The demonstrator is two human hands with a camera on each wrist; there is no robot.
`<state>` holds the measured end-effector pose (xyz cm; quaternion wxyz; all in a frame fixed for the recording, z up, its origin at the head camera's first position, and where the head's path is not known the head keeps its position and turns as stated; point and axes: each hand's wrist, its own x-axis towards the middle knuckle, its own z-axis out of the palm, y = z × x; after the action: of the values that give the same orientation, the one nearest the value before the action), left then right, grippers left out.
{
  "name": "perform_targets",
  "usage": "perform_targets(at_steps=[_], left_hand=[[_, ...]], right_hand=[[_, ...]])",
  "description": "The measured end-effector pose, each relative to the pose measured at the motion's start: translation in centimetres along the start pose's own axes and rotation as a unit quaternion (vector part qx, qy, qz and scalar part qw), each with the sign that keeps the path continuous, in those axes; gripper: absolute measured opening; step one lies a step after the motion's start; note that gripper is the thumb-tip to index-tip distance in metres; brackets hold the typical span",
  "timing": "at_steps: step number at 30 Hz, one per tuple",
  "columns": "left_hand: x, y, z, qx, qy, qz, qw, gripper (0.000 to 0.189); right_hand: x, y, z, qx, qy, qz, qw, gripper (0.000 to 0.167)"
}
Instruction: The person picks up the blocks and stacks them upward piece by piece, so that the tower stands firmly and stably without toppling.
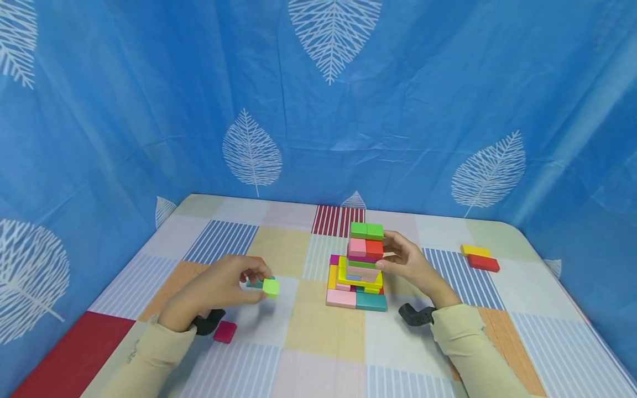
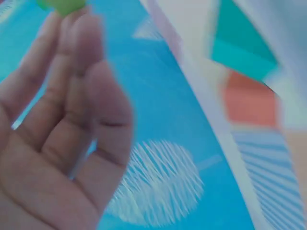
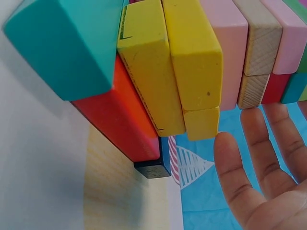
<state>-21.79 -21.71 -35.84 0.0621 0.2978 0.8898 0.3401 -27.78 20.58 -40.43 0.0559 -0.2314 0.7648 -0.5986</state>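
Observation:
My left hand (image 1: 226, 284) pinches a small light green block (image 1: 271, 288) between thumb and fingertips, above the table. In the left wrist view only the lower part of that green block (image 2: 67, 5) shows at the fingertips. A teal block (image 1: 255, 284) lies behind it, partly hidden by the fingers. A tower of coloured blocks (image 1: 365, 265) stands right of centre, wider at its base, with green blocks (image 1: 366, 230) on top. My right hand (image 1: 410, 265) is at the tower's right side, fingers extended and fingertips right at its blocks. The right wrist view shows yellow blocks (image 3: 194, 57) close to the thumb.
A crimson block (image 1: 225, 332) lies near the left wrist. At the far right, a yellow block (image 1: 475, 251) and a red block (image 1: 484, 263) lie side by side. A patchwork cloth (image 1: 323, 337) covers the table, and a blue curtain (image 1: 373, 121) hangs behind it.

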Motion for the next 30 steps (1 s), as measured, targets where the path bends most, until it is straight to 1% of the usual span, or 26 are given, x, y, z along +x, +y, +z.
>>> perform_targets(at_steps=[3,6,8,11,15,18,21,25,30], left_hand=[[1.9,1.3,0.6,-0.010,0.041,0.042,0.9982,0.023],[4.1,2.7,1.4,-0.032,0.080,0.071,0.9937,0.025],[5.6,3.5,2.0,-0.048,0.099,0.080,0.9906,0.026],[7.5,4.4,2.8,-0.072,0.116,0.089,0.9867,0.028],[9.6,5.3,3.9,-0.106,0.135,0.095,0.9806,0.031],[10.8,5.6,4.8,-0.136,0.146,0.086,0.9761,0.032],[11.6,5.9,5.6,-0.154,0.148,0.064,0.9748,0.032],[12.3,6.1,6.3,-0.172,0.149,0.038,0.9730,0.033],[12.6,6.3,6.8,-0.201,0.163,0.023,0.9657,0.033]], right_hand=[[0.0,0.0,0.0,0.001,-0.001,-0.003,1.0000,0.064],[0.0,0.0,0.0,0.002,-0.001,-0.006,1.0000,0.063],[0.0,0.0,0.0,0.003,0.000,-0.007,1.0000,0.063],[0.0,0.0,0.0,0.002,0.000,-0.007,1.0000,0.063],[-0.1,-0.1,0.0,0.002,-0.001,-0.006,1.0000,0.063],[-0.1,-0.1,0.0,0.002,0.000,-0.004,1.0000,0.063],[-0.2,0.0,0.0,0.001,0.000,-0.001,1.0000,0.064],[-0.1,0.0,0.0,0.001,-0.001,-0.001,1.0000,0.063],[0.0,0.0,0.0,0.002,-0.002,-0.006,1.0000,0.061]])
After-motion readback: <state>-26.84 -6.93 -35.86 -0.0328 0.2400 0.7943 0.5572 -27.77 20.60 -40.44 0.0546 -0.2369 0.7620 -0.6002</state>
